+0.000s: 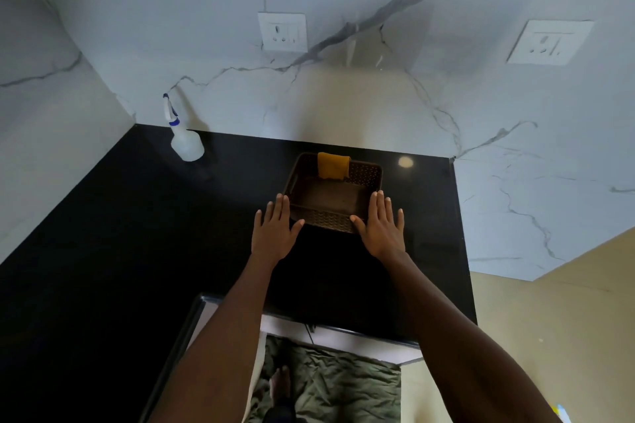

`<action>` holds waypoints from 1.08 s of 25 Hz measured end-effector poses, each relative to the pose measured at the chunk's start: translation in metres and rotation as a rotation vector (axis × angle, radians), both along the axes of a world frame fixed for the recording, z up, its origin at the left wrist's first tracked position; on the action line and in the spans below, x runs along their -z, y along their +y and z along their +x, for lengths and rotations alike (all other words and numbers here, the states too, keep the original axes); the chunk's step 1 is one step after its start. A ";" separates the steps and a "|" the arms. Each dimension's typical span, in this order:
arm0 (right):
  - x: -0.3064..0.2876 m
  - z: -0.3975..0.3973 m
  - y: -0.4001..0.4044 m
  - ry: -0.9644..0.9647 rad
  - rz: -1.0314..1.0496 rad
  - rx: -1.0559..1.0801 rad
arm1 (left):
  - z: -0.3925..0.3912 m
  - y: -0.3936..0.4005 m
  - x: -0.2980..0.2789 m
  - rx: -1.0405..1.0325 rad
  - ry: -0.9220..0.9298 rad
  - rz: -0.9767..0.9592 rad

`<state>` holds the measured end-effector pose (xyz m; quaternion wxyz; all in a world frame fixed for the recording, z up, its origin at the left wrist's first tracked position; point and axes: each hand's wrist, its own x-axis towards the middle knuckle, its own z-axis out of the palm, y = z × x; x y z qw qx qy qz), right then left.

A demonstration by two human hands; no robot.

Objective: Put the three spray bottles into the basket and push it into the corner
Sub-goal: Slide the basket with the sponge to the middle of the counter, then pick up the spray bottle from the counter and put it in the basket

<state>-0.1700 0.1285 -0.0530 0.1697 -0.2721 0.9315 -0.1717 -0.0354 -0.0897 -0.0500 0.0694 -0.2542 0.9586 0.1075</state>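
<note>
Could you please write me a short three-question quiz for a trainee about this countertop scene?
1. True or false: the spray bottle stands inside the brown basket.
2. What hangs over the basket's far rim? A) yellow cloth B) sponge C) glove
3. How are the left hand and right hand placed?

Key:
1. False; it stands on the black countertop, toward the left corner.
2. A, the yellow cloth.
3. Open, flat, at the basket's near corners.

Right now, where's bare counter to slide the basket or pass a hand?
The black counter lies bare between the spray bottle at the left corner and the basket, and in front toward the near edge. Right of the basket only a narrow strip remains. The left hand and right hand flank its near corners.
</note>
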 end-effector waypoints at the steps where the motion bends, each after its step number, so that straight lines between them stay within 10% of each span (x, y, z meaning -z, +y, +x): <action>1: 0.003 0.000 -0.005 0.002 -0.019 0.007 | 0.000 -0.006 0.001 0.003 0.015 0.004; 7: 0.010 0.013 -0.055 0.254 -0.334 0.009 | 0.001 -0.051 -0.001 -0.157 0.525 0.208; 13: -0.022 0.015 -0.198 -0.006 -0.348 -0.225 | -0.006 -0.174 -0.036 -0.593 0.732 0.388; 27: -0.026 -0.027 -0.359 -0.045 -0.037 -0.344 | -0.084 -0.400 -0.056 -0.780 0.607 0.244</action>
